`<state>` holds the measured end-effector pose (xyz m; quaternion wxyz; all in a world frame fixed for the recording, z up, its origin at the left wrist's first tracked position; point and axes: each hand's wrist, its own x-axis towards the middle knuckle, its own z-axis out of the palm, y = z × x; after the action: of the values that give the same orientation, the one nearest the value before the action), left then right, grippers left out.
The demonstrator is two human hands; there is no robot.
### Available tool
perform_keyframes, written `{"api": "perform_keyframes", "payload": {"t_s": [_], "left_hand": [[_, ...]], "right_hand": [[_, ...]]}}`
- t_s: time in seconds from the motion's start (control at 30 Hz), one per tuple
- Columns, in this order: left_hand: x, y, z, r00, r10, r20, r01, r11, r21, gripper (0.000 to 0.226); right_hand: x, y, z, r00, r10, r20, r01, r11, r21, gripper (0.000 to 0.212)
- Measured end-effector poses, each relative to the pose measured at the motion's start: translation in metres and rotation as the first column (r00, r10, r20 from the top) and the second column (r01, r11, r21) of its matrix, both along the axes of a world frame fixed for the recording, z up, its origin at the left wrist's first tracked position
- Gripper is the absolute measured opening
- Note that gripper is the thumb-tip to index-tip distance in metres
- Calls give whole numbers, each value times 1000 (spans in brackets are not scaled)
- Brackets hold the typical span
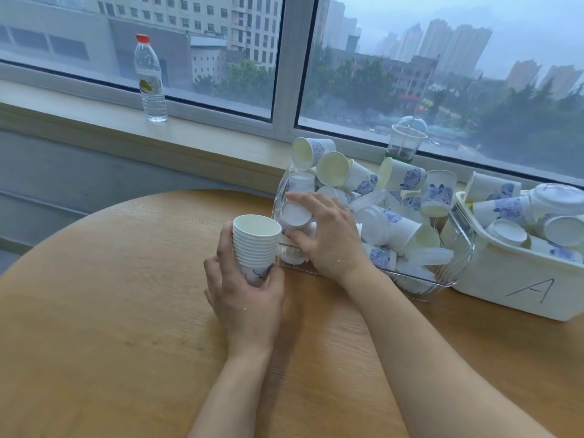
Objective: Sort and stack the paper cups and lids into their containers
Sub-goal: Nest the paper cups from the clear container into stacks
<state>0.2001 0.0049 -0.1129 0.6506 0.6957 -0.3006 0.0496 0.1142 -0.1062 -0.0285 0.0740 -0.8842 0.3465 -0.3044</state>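
While my left hand [245, 292] grips a nested stack of white paper cups with blue print [256, 248] by its lower end, holding it upright just above the round wooden surface [110, 311], my right hand [325, 235] reaches into the clear plastic bin [455, 273] beside it. The fingers and thumb of that hand curl round a single white paper cup [295, 216] lying on its side at the bin's near left corner, its pale base turned towards me. The stack sits just left of the bin's wall, close to my right thumb.

Loose white paper cups with blue flower print [401, 175] are heaped in the clear bin in every direction, some on their sides, some mouth up, with translucent plastic lids [429, 254] mixed in among them. To the right, touching the clear bin, stands a white plastic tub marked with a handwritten "A" [531, 292], which holds more printed cups and a round white lid [556, 197].

On the windowsill [79, 121] behind stand a clear water bottle with a red cap [150, 80] and, further right, a clear dome-lidded drink cup [406, 140].
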Motion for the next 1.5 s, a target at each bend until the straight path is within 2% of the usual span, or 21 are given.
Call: {"api": "perform_keyframes", "payload": {"t_s": [0.13,0.23,0.33,0.4,0.53,0.6,0.67,0.77,0.8,0.87,0.9,1.03,1.2,1.4,1.5], "left_hand": [[-1,-4,0,1000,14,-15,-14,1000,12,94],[-4,-4,0,1000,-4,-9,5,999,32,95],[-5,-4,0,999,-33,28,31,997,65,96],[-6,-4,0,997,-54,57,50,996,78,99],[-9,-4,-1,986,-100,134,86,991,103,109],[-9,-4,-2,984,-115,138,101,989,105,113],[-9,-4,-3,984,-119,133,106,989,101,114],[-8,-5,-3,984,-127,128,116,989,94,111],[-8,-5,-3,983,-130,130,119,989,93,108],[-8,-5,-2,983,-134,128,123,989,87,103],[-8,-4,-2,983,-133,126,124,989,82,102],[-7,-2,0,985,-145,98,139,988,69,101],[-7,0,3,983,-165,87,164,986,17,100],[-5,0,1,982,-156,105,153,988,32,101],[-4,-1,3,985,-131,110,131,991,3,92]], "right_hand": [[-8,-3,2,977,-46,206,42,999,25,55],[-16,-3,6,942,-94,322,74,995,72,44],[-18,1,5,879,-32,476,-47,987,155,39],[-18,4,3,857,20,514,-140,971,195,41],[-16,13,-3,857,82,509,-237,940,247,41],[-15,15,-5,863,94,496,-253,931,264,33],[-14,16,-6,876,104,471,-243,938,246,18],[-14,16,-6,880,100,465,-201,964,172,11],[-15,16,-5,875,98,474,-197,967,164,13],[-16,16,-3,883,104,458,-193,969,153,36],[-17,15,-3,895,111,432,-188,972,139,40],[-18,16,-11,926,108,362,-136,989,53,32],[-22,22,-30,935,102,341,-101,995,-21,40],[-27,25,-35,949,107,296,-114,994,6,39],[-35,27,-36,967,75,244,-50,993,-107,40]]}}
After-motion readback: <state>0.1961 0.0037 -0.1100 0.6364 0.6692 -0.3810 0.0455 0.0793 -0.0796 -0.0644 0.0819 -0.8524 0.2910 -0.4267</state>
